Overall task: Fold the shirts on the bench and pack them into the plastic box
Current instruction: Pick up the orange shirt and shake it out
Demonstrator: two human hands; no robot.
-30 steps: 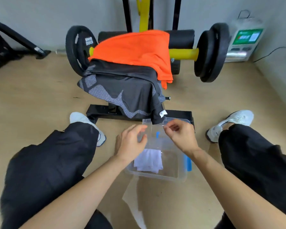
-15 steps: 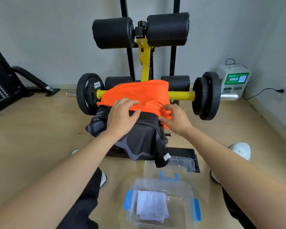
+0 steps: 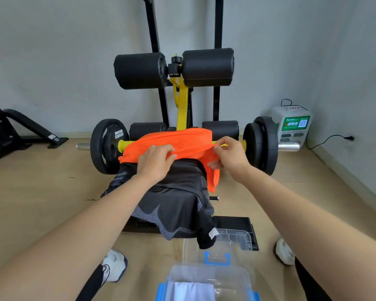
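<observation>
Both the left hand (image 3: 155, 161) and right hand (image 3: 230, 156) now pinch and lift the orange shirt (image 3: 182, 142) off the bench.

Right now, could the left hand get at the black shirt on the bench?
Probably yes. The black shirt lies bare just below the left hand; only its far end is under the orange shirt, which that hand grips.

Both forearms extended forward — left hand (image 3: 155, 162) and right hand (image 3: 228, 157), fingers curled, pinch the orange shirt (image 3: 182, 141); thumb placement seemingly beneath the fabric.
</observation>
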